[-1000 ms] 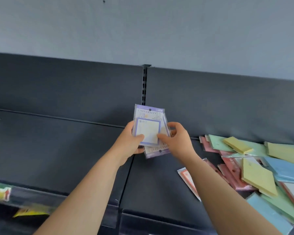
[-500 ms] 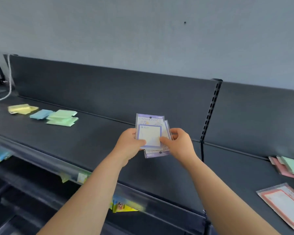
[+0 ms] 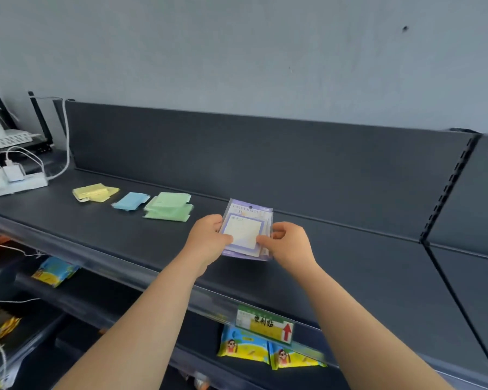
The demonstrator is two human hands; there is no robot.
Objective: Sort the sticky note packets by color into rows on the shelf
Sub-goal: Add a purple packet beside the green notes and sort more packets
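I hold a small stack of purple sticky note packets (image 3: 244, 230) over the dark shelf (image 3: 335, 249), just right of the sorted packets. My left hand (image 3: 207, 240) grips the stack's left edge and my right hand (image 3: 289, 243) grips its right edge. On the shelf to the left lie yellow packets (image 3: 92, 192), a blue packet (image 3: 130, 201) and green packets (image 3: 169, 206), side by side in a line.
A white power strip (image 3: 14, 181) with cables and a white device (image 3: 7, 137) sit at the far left. The lower shelf holds yellow-and-blue snack packs (image 3: 244, 347) behind a price label (image 3: 265, 325). A slotted upright (image 3: 448, 187) divides the shelf at right.
My view has swung left along the shelf: the mixed pile at the right has left the frame and the sorted yellow, blue and green packets have come in. Both hands still hold the purple stack.
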